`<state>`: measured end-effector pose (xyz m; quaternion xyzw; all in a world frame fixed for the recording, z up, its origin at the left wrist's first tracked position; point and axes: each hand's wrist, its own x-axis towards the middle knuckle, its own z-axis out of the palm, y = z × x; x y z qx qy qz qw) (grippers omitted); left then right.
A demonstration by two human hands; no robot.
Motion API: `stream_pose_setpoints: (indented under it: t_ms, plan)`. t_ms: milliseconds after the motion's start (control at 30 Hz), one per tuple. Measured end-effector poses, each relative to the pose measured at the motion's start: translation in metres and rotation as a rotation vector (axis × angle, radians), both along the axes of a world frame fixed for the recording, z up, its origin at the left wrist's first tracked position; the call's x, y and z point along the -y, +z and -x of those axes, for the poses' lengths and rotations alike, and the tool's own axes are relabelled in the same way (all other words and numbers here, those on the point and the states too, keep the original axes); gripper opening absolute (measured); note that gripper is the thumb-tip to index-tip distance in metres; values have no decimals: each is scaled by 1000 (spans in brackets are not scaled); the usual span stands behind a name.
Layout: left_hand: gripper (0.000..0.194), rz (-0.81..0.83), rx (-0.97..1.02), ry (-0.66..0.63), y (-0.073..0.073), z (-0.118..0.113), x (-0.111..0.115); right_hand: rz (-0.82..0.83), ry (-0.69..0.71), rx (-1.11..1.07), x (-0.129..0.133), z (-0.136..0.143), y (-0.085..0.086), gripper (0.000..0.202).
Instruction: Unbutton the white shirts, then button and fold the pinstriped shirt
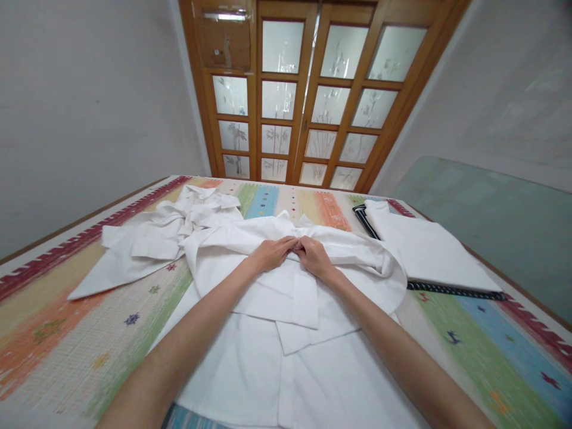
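Observation:
A white button-up shirt [250, 351] lies spread over the table in front of me, its hem toward me and its upper part bunched at the far side. My left hand [273, 252] and my right hand [311, 255] meet at the collar end, fingertips pinched together on the shirt's front edges. Both hands are closed on the cloth. Whatever sits between the fingertips, perhaps a button, is too small and covered to make out. The sleeves are folded loosely on either side of my wrists.
Left of the shirt lies a crumpled white garment [165, 223]. On the right rests a folded white garment [433, 250] over a black patterned cloth [456, 289]. A striped, colourful tablecloth [147, 304] covers the table. Wooden glass-paned doors [308, 89] stand behind, between pale walls.

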<state>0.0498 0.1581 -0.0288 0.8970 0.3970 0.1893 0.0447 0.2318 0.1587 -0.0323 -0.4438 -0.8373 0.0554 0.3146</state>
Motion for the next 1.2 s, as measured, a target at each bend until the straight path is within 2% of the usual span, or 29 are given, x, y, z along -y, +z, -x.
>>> stream_pose_setpoints:
  t_ms: [200, 333, 567, 800, 1200]
  plan:
    - [19, -10, 139, 42, -4, 0, -6, -120, -139, 191, 4, 0, -5, 16]
    - [16, -1, 225, 41, -8, 0, -10, -204, -152, 314, 8, 3, -1, 27]
    - [14, 90, 350, 104, -10, 1, -14, -232, -176, 509, 8, 12, 5, 30]
    - [16, 109, 413, 100, -10, 1, -15, -179, -198, 498, 5, 20, 4, 25]
    - [16, 54, 389, 103, -9, 0, -11, -167, -196, 368, -2, 20, -1, 21]
